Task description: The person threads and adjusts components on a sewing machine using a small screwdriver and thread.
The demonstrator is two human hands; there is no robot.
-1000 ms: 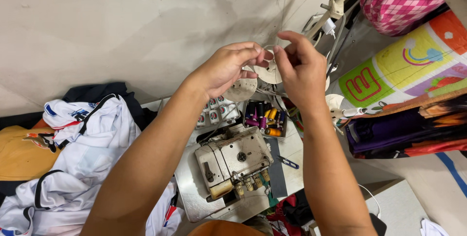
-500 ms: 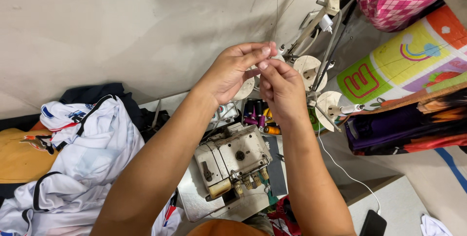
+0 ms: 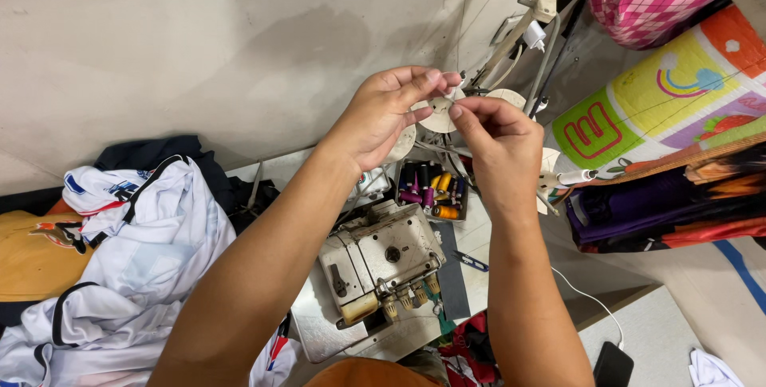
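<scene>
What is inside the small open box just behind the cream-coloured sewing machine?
The small open box holds thread spools in purple, orange, yellow, blue and black. The right hand covers its far corner, hiding anything there.

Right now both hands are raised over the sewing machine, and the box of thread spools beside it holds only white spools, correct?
Not quite. In the head view the box of thread spools holds coloured spools: purple, yellow, orange, dark. The rest stands.

1. White garments (image 3: 136,275) heaped at the left of the desk (image 3: 327,335).
2. A tray of coloured thread spools (image 3: 435,189) behind the cream sewing machine (image 3: 381,269).
3. A black phone (image 3: 613,365) on the floor.
</scene>
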